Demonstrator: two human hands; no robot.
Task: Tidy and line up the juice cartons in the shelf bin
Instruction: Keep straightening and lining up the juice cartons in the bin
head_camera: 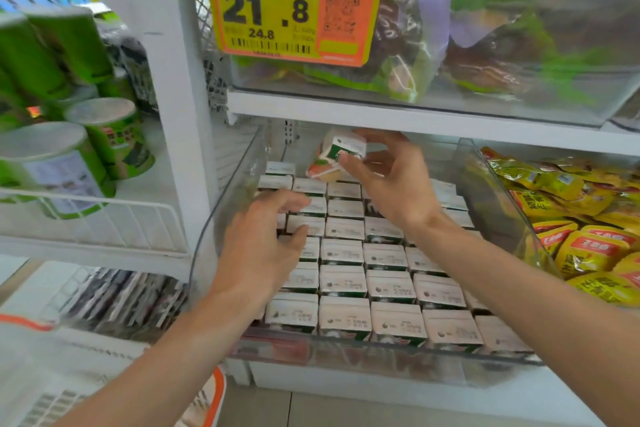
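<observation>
— Where is your right hand?
— My right hand is up near the back of the clear shelf bin. Its fingertips and thumb pinch one lifted carton, which is tilted and raised clear of the rows below.
— And the other juice cartons?
— The juice cartons stand upright in the bin, tops up, packed in rows from front wall to back.
— Left hand?
— My left hand is over the left column, fingers loosely bent and gripping nothing. I can't tell whether it touches the tops.
— Neighbours?
— Yellow snack packets fill the next bin on the right, green canisters are on the left, and a price tag hangs above.
</observation>
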